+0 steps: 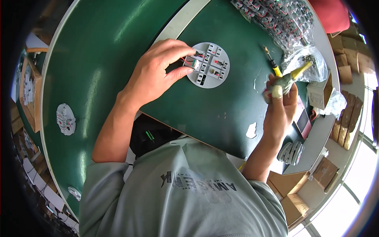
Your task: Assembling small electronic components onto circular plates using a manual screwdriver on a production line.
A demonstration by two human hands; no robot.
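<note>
Here's the left hand (156,63), thumb and forefinger curved apart around a wired part (195,63) at the disc's left rim; whether they grip it, I can't tell. The right hand (279,108) is closed round a tool (294,78), kind unclear, its yellow end slanting up and away to the right. And the disc (209,65)? Flat on the tabletop (221,106), round, no long axis, just right of the left hand, the nearer one; the right hand sits well apart, beside a slim driver (272,62). Beyond, a bag (282,23) of parts.
</note>
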